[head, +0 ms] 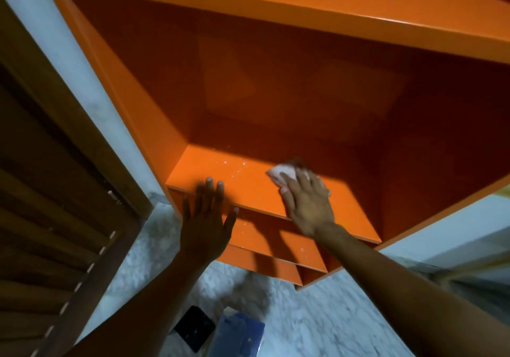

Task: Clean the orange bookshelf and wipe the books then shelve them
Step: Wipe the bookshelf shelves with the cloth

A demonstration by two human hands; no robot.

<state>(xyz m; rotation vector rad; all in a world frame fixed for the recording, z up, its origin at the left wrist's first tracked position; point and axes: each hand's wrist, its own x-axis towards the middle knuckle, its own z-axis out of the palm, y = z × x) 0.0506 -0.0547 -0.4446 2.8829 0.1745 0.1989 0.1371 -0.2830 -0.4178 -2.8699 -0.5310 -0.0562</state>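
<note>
The orange bookshelf [248,86] fills the upper view, its compartments bare. White specks of dust lie on the lit shelf board [242,180]. My right hand [306,199] presses a pale pink cloth [281,173] flat on that board, the cloth showing past my fingertips. My left hand [205,218] rests with fingers spread on the board's front edge, holding nothing. On the floor below lie a black book [194,327] and a blue book [240,334], both speckled with dust.
A brown wooden louvred door [49,218] stands open at the left, close to the shelf's side. White wall [82,61] shows between door and shelf. The floor [317,315] is pale marble. Lower shelf boards [276,246] step down beneath my hands.
</note>
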